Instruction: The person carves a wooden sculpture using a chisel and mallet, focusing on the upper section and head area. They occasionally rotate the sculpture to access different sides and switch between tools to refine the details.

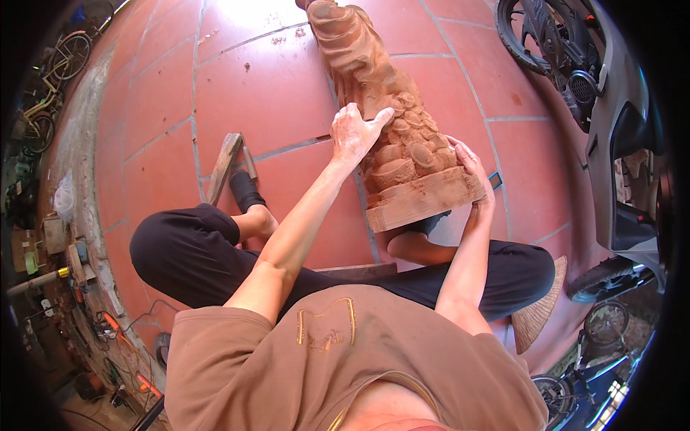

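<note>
A reddish-brown carved wooden statue (413, 133) leans away from me over the floor, its block-like base (424, 201) nearest to my body. Draped folds cover its far part, and rounded, overlapping shapes cover the part closer to me. My left hand (353, 135) grips the statue's left side at mid-length, with the thumb laid across the carving and some fingers hidden. At the base's right corner, my right hand (474, 172) is wrapped round the edge. Pale dust coats the left hand. The statue's far end is cut off by the picture's top edge.
Red tiles (280, 93) make up the floor. A wooden piece (225, 165) stands by my left foot, and a board (352, 271) lies before me. A woven hat (539, 309) is beside my right knee. Motorbikes (618, 144) stand right; bicycles (47, 100) and tools line the left.
</note>
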{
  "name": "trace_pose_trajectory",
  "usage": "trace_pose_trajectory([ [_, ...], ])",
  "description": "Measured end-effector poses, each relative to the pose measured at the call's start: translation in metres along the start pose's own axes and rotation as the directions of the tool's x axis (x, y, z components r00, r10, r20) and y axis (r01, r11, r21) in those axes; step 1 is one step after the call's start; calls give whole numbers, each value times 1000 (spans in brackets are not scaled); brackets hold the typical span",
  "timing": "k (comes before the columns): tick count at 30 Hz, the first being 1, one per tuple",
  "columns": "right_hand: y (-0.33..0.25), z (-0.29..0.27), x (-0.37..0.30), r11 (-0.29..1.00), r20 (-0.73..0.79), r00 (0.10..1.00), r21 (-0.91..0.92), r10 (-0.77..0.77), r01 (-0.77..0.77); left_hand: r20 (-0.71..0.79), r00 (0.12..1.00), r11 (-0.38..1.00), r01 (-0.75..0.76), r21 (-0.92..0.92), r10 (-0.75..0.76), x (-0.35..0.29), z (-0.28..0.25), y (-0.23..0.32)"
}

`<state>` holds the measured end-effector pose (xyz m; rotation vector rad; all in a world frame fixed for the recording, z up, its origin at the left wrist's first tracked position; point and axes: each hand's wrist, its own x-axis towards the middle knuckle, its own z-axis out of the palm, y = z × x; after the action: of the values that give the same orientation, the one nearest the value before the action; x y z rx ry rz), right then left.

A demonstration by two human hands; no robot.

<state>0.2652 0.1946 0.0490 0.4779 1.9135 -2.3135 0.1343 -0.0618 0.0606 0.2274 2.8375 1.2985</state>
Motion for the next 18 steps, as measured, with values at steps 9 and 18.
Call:
trace_pose_trajectory([
  [9, 4, 8, 4, 996, -61, 996, 59, -60, 64, -106, 975, 981, -196, 0, 195, -17, 9, -17],
  [18, 11, 9, 0, 976, -1, 1000, 214, 31, -30, -149, 964, 975, -222, -7, 218, -14, 14, -15],
])
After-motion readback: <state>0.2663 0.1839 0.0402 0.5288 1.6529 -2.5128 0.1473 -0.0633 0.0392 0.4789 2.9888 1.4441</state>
